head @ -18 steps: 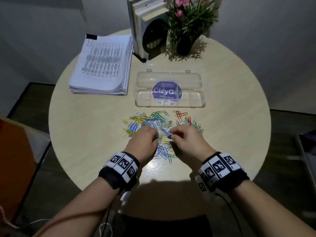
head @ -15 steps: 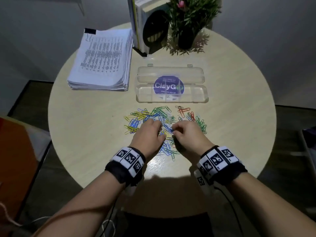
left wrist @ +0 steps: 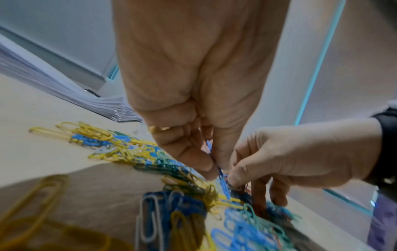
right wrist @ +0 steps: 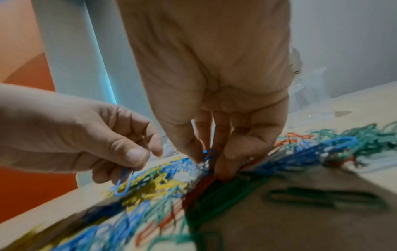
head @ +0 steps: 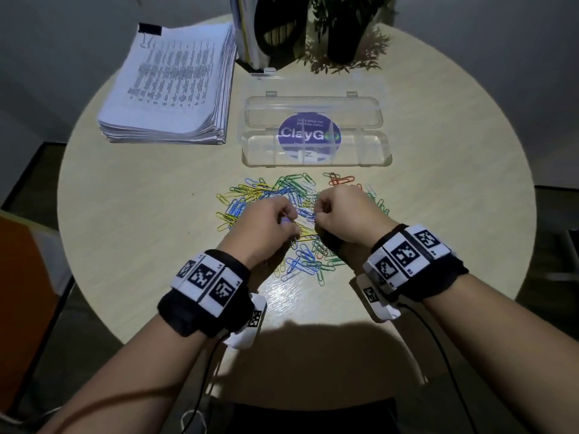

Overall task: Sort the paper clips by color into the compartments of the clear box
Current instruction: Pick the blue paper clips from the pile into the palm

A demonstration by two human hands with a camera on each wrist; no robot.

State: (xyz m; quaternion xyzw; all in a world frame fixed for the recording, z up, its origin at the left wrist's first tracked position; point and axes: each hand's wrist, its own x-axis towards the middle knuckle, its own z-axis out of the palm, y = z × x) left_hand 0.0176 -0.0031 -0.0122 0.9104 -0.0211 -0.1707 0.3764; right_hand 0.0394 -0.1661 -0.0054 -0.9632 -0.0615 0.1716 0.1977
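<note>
my left hand (head: 266, 227) pinches a blue clip (right wrist: 123, 180) between thumb and forefinger, the clip hanging long-axis down just above the heap. my right hand (head: 343, 214) is curled too, fingertips (right wrist: 225, 167) pressed into the pile and nipping another blue clip (right wrist: 209, 153) that stands nearly upright — whether it is linked to its neighbours i cannot tell.

the two hands sit almost knuckle to knuckle over the middle of the paper clips (head: 300, 261), which spread around and under them in blue, yellow, green and a few red. the clear box (head: 316, 148) lies straight ahead of both hands, just beyond the far edge of the pile, open, its long axis running left to right across my reach, its compartments showing no clips yet. my right hand looks slightly nearer it, so i judge the carry is a short push forward over the loose clips.

a stack of papers (head: 175, 86) sits left of the box and a plant pot (head: 344, 32) behind it, both off the path on the round table (head: 125, 214).
</note>
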